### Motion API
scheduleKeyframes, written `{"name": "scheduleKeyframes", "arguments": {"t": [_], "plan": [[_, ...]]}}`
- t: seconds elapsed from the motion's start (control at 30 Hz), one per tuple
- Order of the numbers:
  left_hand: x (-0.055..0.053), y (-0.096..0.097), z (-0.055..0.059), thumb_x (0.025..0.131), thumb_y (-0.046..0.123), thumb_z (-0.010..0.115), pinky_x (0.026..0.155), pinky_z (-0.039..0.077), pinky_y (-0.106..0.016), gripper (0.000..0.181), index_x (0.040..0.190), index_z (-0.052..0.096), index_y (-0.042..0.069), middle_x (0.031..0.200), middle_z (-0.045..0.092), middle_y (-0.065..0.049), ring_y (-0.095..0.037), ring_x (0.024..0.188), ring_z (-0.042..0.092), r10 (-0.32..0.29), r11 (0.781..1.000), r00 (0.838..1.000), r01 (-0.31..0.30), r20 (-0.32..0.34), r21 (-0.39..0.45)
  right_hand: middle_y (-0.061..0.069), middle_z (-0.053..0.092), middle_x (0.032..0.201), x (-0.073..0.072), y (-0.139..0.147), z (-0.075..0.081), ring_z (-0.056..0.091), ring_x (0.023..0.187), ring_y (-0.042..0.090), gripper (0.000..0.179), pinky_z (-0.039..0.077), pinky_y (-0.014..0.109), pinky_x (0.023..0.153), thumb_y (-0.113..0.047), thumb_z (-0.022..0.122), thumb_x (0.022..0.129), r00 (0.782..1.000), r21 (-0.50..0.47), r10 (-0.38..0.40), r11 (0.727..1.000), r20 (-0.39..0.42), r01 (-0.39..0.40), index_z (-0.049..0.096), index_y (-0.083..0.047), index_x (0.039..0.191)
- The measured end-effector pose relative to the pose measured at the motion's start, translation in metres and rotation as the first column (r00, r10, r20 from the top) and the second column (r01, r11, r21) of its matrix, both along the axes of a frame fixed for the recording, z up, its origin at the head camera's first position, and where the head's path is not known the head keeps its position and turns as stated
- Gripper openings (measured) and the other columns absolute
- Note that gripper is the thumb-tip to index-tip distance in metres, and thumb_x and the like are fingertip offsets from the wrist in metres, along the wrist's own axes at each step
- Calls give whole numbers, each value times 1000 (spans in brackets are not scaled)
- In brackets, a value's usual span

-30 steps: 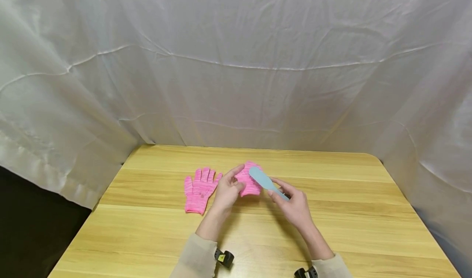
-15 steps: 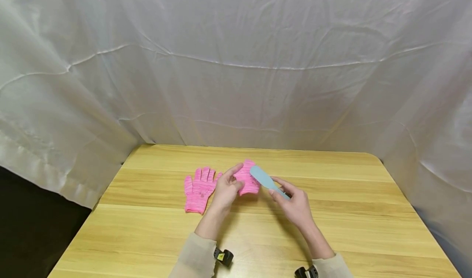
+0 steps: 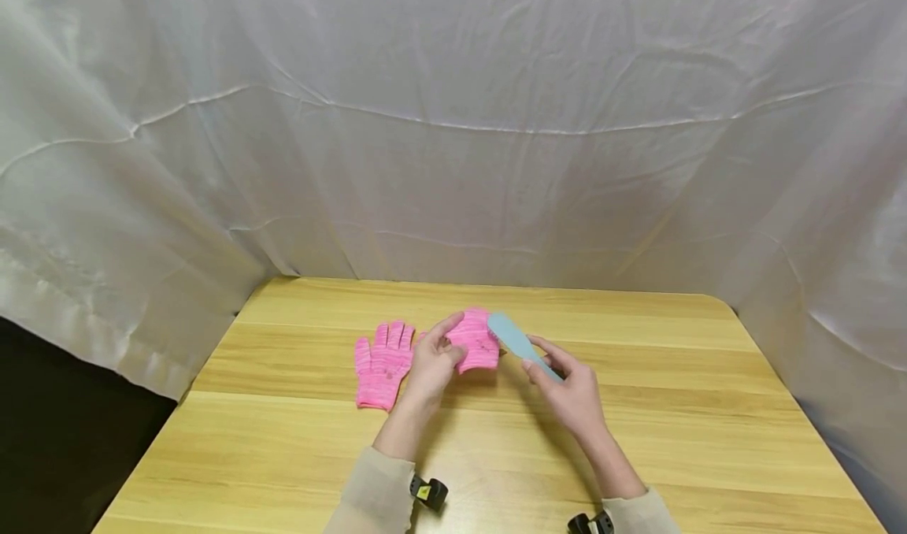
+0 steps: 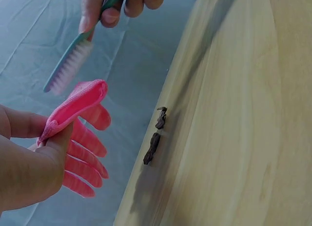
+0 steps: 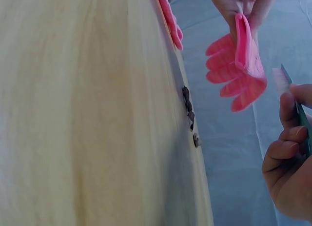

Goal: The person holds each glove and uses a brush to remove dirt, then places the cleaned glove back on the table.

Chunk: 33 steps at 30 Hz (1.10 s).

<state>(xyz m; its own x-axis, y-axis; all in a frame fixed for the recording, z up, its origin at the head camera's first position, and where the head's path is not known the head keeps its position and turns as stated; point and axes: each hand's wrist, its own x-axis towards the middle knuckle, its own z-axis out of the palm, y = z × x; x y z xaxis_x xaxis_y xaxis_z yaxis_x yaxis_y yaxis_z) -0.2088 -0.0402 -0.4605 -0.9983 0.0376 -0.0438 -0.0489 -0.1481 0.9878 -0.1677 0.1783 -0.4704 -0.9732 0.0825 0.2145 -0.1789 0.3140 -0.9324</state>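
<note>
My left hand point(image 3: 434, 367) pinches a pink knit glove point(image 3: 478, 343) by one side, thumb against fingers, above the table. In the left wrist view the glove's fingers point(image 4: 85, 162) dangle below its cuff. A light blue brush point(image 3: 512, 337) with pale bristles point(image 4: 69, 67) is in my right hand point(image 3: 572, 394), gripped by its handle. Its bristles face the glove, with a small gap in the left wrist view. Flat on the table, left of my left hand, lies a second pink glove point(image 3: 381, 368), partly hidden by that hand.
Dark brown, twisted pieces point(image 4: 152, 148) lie on the wooden table point(image 3: 673, 408) beneath the held glove, mostly hidden in the head view. Pale grey cloth point(image 3: 453, 164) hangs behind the table and at both sides.
The brush has shifted slightly right, off the middle of the held glove to its right edge. The held glove has moved slightly left. The glove on the table has stayed put.
</note>
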Motion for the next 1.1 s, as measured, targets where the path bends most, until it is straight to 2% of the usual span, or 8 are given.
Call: {"name": "scheduleKeyframes", "arguments": {"t": [0.23, 0.3, 0.43, 0.47, 0.53, 0.87, 1.1], "plan": [[2, 5, 0, 89, -11, 61, 55, 39, -14, 62, 149, 55, 6, 88, 43, 0, -6, 65, 40, -38, 999, 999, 38, -14, -10, 11, 74, 86, 0, -4, -2, 52, 60, 9, 42, 37, 21, 51, -20, 79, 94, 999, 1, 45, 999, -30, -45, 70, -10, 134], [3, 8, -2, 90, -12, 60, 55, 41, -15, 62, 149, 55, 6, 102, 55, -7, -6, 65, 42, -50, 999, 999, 50, -13, -5, 11, 74, 84, 0, -5, -1, 54, 61, 9, 42, 37, 21, 51, -20, 80, 94, 998, 4, 55, 999, -32, -55, 71, -10, 133], [5, 11, -1, 89, -13, 60, 56, 42, -15, 62, 148, 56, 5, 100, 57, -7, -6, 65, 43, -54, 999, 998, 53, -13, -11, 10, 73, 83, 0, -6, -1, 56, 63, 10, 39, 38, 21, 51, -22, 79, 94, 996, 32, 78, 997, -31, -77, 72, -11, 131], [5, 11, -1, 88, -13, 59, 56, 42, -15, 62, 148, 56, 5, 99, 57, -6, -6, 65, 43, -51, 999, 999, 51, -15, -12, 10, 73, 82, -1, -6, -1, 56, 63, 10, 39, 38, 21, 51, -22, 79, 94, 996, 41, 80, 996, -32, -79, 73, -12, 131], [5, 11, 0, 87, -13, 61, 56, 42, -15, 63, 147, 57, 5, 84, 44, 1, -7, 66, 43, -42, 999, 999, 41, -19, -23, 10, 72, 81, -1, -6, -3, 54, 62, 9, 39, 37, 21, 51, -23, 79, 94, 996, 58, 77, 996, -35, -75, 73, -12, 130], [5, 8, 2, 86, -14, 61, 56, 41, -14, 63, 147, 56, 3, 87, 43, 0, -7, 68, 42, -26, 1000, 999, 25, -19, -18, 5, 71, 80, -3, -5, -4, 54, 61, 11, 38, 39, 22, 50, -22, 80, 93, 999, 114, 28, 993, -20, -26, 74, -15, 130], [4, 6, 1, 87, -13, 62, 56, 40, -14, 63, 147, 57, 4, 88, 43, 0, -7, 68, 42, -29, 999, 999, 28, -17, -21, 3, 71, 78, -4, -5, -5, 54, 60, 11, 38, 39, 22, 51, -20, 81, 92, 1000, 120, 10, 993, -22, -8, 74, -15, 129]]}}
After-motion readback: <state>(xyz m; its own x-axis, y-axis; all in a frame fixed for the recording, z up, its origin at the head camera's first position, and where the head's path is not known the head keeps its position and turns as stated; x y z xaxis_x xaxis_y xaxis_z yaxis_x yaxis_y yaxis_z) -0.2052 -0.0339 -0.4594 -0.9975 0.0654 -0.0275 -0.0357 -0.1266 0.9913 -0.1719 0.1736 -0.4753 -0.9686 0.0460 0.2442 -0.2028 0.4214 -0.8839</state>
